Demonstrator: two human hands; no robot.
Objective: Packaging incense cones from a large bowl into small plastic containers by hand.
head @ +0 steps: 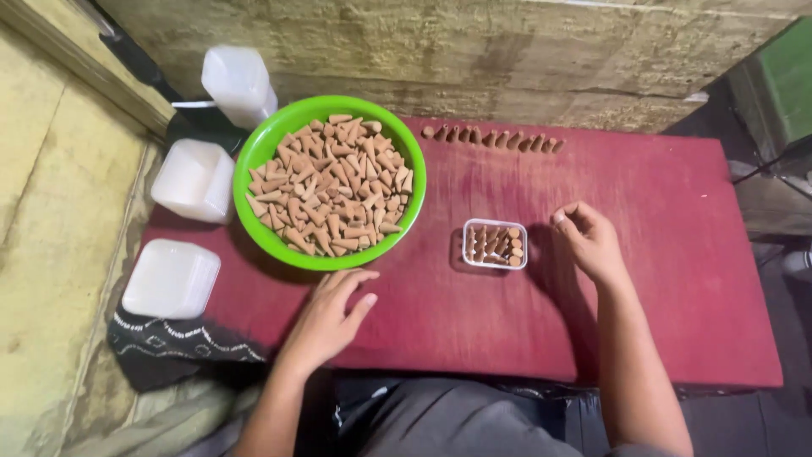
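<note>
Head view: red table [660,254] against rough wall [507,59].

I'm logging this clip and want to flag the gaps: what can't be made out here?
Head view, the only one:
- Right hand: fingers curl inward, hiding whether they pinch a cone.
- Small clear box: cones inside too small to count.
- Green bowl: the heaped cones hide its depth.
- Stacks of white lids or boxes: too blurred to tell which.
- Left hand: palm down on the red table; anything beneath is hidden.
</note>
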